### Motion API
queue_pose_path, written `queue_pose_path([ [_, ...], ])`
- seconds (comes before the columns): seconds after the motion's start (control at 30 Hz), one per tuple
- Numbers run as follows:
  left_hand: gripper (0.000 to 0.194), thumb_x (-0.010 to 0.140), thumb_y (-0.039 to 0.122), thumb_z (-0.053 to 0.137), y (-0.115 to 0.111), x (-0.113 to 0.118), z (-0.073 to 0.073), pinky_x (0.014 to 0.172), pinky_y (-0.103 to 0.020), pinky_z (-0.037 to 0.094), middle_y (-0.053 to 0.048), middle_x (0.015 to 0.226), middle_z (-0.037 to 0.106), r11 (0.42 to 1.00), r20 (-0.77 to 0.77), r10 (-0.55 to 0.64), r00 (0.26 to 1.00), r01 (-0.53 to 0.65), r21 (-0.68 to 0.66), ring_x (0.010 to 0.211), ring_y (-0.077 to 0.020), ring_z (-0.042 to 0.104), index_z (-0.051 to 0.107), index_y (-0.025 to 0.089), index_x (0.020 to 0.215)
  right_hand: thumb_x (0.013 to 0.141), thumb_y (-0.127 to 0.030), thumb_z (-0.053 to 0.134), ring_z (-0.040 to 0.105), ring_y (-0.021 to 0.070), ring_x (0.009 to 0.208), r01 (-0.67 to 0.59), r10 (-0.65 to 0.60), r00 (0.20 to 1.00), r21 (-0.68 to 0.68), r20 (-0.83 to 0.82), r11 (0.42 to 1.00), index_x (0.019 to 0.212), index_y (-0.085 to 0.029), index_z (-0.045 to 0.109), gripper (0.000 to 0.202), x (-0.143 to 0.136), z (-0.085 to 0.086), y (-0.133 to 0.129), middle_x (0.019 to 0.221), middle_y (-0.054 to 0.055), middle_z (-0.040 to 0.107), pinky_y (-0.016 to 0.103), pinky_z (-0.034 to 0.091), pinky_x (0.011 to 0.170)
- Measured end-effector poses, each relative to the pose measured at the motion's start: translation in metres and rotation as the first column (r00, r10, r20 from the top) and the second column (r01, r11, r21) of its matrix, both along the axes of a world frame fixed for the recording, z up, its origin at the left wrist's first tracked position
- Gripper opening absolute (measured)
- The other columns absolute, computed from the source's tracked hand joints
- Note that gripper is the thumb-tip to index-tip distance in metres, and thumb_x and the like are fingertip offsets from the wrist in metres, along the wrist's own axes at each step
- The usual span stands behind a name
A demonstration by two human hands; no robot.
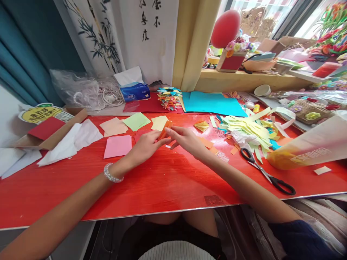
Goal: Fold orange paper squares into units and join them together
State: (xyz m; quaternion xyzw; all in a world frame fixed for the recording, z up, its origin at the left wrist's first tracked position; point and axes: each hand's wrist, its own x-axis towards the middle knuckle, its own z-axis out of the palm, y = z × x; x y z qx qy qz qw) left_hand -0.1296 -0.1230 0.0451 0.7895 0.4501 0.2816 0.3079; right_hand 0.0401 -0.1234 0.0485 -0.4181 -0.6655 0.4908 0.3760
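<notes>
Both hands meet over the middle of the red table, with a small folded piece of orange paper (165, 129) between them. My left hand (148, 145), a beaded bracelet on its wrist, grips the paper from the left with thumb and fingers. From the right, my right hand (187, 140) pinches the same paper's edge; its fingertips are partly hidden. Left of the hands lie square papers: pink (117, 146), peach (113, 126), green (137, 121) and pale yellow (159, 123). A folded golden paper piece (201, 125) rests just beyond my right hand.
Black-handled scissors (267, 172) lie open at the right, beside a heap of yellow-green paper strips (248, 130) and a plastic bag (303, 144). Behind stand a pile of folded colourful pieces (170, 98), blue sheets (214, 104) and a tissue pack (135, 92). A cardboard tray (50, 135) sits left.
</notes>
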Motion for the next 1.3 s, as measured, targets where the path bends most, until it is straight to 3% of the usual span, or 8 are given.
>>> queue_pose_path([
  [0.13,0.039,0.089,0.049,0.046,-0.005,0.004,-0.01,0.076,-0.031,0.044,-0.007,0.1,0.06,0.996,-0.079,0.005,0.997,0.002,0.085,0.087,-0.0185,0.057,0.057,0.014,0.103,0.085,-0.053,0.053,0.064,0.0147,0.068,0.061,-0.065,0.991,0.037,0.12,0.997,0.083,-0.016,0.059,0.038,-0.005,-0.006,-0.003,0.079,0.005,0.065,0.026,0.052,0.059],
  [0.27,0.043,0.087,0.054,0.043,-0.009,0.007,-0.007,0.076,-0.032,0.044,-0.007,0.1,0.061,0.998,-0.106,0.0,0.994,0.007,0.064,0.088,-0.0199,0.057,0.059,0.016,0.102,0.087,-0.044,0.054,0.063,0.0145,0.074,-0.011,0.013,1.0,-0.05,0.028,0.999,0.088,-0.015,0.06,0.03,0.001,-0.006,-0.004,0.083,0.006,0.064,0.025,0.054,0.061],
  [0.43,0.043,0.089,0.052,0.04,-0.008,0.001,0.001,0.073,-0.031,0.046,-0.005,0.088,0.064,0.988,0.027,-0.023,0.999,0.026,-0.154,0.083,-0.0191,0.059,0.063,0.016,0.091,0.089,-0.033,0.049,0.061,0.0134,0.074,-0.097,0.101,0.994,-0.092,0.043,0.991,0.087,-0.014,0.061,0.022,0.013,0.0,-0.006,0.087,0.006,0.064,0.026,0.053,0.063],
  [0.63,0.033,0.085,0.046,0.051,-0.014,0.002,-0.002,0.061,-0.025,0.046,-0.002,0.075,0.065,0.98,0.163,0.176,0.971,-0.158,-0.121,0.069,-0.0148,0.058,0.064,0.016,0.082,0.082,-0.02,0.05,0.058,0.0154,0.075,0.03,-0.025,0.991,-0.037,0.131,0.999,0.078,-0.014,0.064,0.016,0.021,0.002,-0.005,0.079,0.005,0.064,0.029,0.048,0.067],
  [0.83,0.042,0.079,0.043,0.062,-0.022,0.005,-0.012,0.07,-0.027,0.053,-0.004,0.093,0.073,0.945,0.33,0.327,0.886,-0.302,-0.126,0.081,-0.0181,0.066,0.064,0.017,0.112,0.081,-0.032,0.058,0.059,0.0158,0.074,-0.01,-0.012,0.994,-0.196,-0.11,0.981,0.079,-0.014,0.064,0.018,0.02,0.003,-0.006,0.083,0.007,0.065,0.031,0.048,0.071],
  [0.97,0.035,0.086,0.038,0.056,-0.028,0.005,-0.012,0.083,-0.028,0.051,-0.004,0.11,0.07,0.948,0.262,0.269,0.927,-0.303,0.1,0.094,-0.0183,0.064,0.065,0.023,0.116,0.078,-0.033,0.063,0.059,0.0147,0.074,0.02,-0.062,0.982,-0.23,-0.18,0.973,0.077,-0.015,0.064,0.018,0.018,0.002,-0.007,0.08,0.006,0.065,0.028,0.047,0.069],
  [1.13,0.033,0.091,0.025,0.048,-0.03,0.004,-0.012,0.06,-0.021,0.046,0.0,0.073,0.067,0.871,0.071,0.198,0.978,-0.209,0.445,0.062,-0.01,0.055,0.062,0.023,0.121,0.077,-0.034,0.064,0.055,0.0113,0.066,0.026,-0.078,0.971,-0.223,-0.225,0.974,0.077,-0.015,0.066,0.02,0.018,0.002,-0.008,0.074,0.003,0.063,0.024,0.045,0.06],
  [1.3,0.037,0.093,0.02,0.041,-0.029,0.003,-0.014,0.07,-0.021,0.047,-0.004,0.087,0.066,0.826,-0.077,0.16,0.984,-0.091,0.556,0.077,-0.0116,0.058,0.058,0.02,0.125,0.076,-0.031,0.064,0.055,0.0112,0.065,0.033,-0.093,0.968,-0.249,-0.234,0.968,0.078,-0.015,0.067,0.017,0.019,0.003,-0.009,0.074,0.003,0.063,0.023,0.045,0.06],
])
